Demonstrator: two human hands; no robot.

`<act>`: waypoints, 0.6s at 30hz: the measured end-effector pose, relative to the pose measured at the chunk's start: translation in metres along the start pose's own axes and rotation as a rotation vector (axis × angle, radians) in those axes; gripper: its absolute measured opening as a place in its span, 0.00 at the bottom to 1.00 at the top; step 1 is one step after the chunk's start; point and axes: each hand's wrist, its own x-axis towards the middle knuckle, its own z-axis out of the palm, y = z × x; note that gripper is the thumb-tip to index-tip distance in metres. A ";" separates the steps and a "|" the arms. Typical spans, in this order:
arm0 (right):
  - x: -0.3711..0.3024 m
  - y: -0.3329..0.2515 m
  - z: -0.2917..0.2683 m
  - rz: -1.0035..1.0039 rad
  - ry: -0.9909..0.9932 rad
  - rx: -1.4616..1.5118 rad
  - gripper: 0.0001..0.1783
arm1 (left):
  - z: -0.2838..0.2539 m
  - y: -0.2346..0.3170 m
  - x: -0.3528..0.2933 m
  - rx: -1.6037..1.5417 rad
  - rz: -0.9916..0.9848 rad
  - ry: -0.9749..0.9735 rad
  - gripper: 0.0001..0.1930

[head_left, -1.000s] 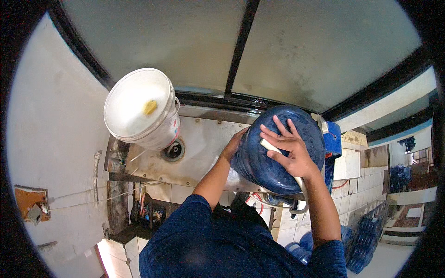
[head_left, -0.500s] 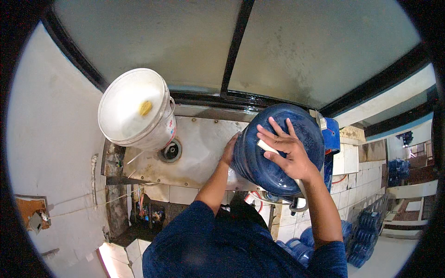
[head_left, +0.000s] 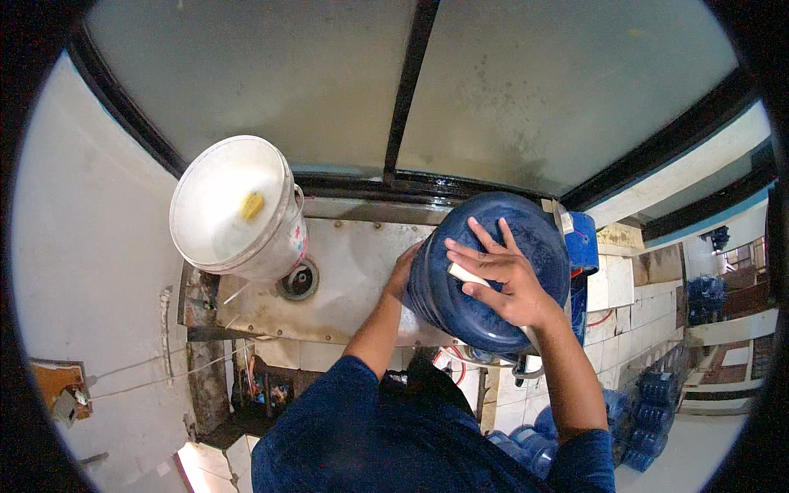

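The big round blue plastic water bottle (head_left: pixel 493 271) fills the right side of the stained metal sink top (head_left: pixel 353 287). The white plastic bucket (head_left: pixel 234 205) fills the left end. Between them is a bare strip with the round drain hole (head_left: pixel 297 280), where a hand could pass. The dark-framed glass window (head_left: pixel 411 90) blocks the way behind both.
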 end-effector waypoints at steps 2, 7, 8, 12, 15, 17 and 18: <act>0.003 -0.005 -0.001 0.003 -0.008 -0.024 0.26 | 0.013 0.016 -0.008 -0.021 -0.014 0.025 0.27; 0.002 -0.008 0.006 0.079 0.101 -0.094 0.26 | -0.026 -0.041 -0.016 0.048 0.261 0.218 0.26; 0.001 -0.004 0.002 0.087 0.098 -0.068 0.26 | -0.032 -0.064 -0.018 0.143 0.387 0.325 0.26; 0.006 0.000 0.000 0.032 0.025 -0.012 0.26 | -0.029 -0.077 -0.022 0.291 0.445 0.339 0.26; 0.014 0.002 0.003 -0.001 0.011 -0.028 0.26 | -0.024 -0.024 -0.006 -0.180 0.148 0.082 0.28; 0.010 0.006 -0.002 0.048 0.023 -0.025 0.26 | 0.015 0.004 -0.019 -0.124 0.076 0.075 0.27; 0.010 0.005 -0.003 0.049 0.023 -0.030 0.26 | 0.026 0.015 -0.023 -0.093 0.056 0.073 0.27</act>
